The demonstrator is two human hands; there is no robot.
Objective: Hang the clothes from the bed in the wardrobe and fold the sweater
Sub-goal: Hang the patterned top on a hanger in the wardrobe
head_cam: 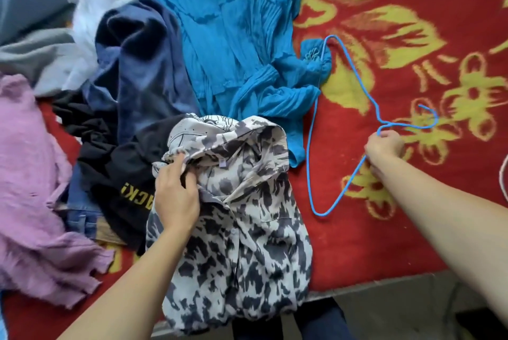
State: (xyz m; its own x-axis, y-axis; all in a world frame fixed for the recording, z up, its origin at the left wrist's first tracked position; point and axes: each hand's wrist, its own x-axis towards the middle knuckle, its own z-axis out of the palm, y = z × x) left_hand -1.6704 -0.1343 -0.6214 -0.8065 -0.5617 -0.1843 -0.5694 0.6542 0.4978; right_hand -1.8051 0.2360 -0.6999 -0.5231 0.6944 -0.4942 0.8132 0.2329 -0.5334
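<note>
Progress: early. A pile (132,70) and a dress (228,37) lie unhung on the bed (412,10) beyond the left hand (177,196). No wardrobe is in view.
Sweater: unfolded; possibly the purple knit (33,175) far left of that hand, hard to tell.
Left grip: fingers curled, pinching the shirt (247,229) near its collar.
Right grip: right hand (384,147) closed round the hanger (308,153) just below its hook, with the frame reaching back toward the shirt.

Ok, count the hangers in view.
1. The blue hanger lies on the red bedspread right of the printed shirt, its neck held in the right hand. A pale curve at the right edge may be another.
</note>
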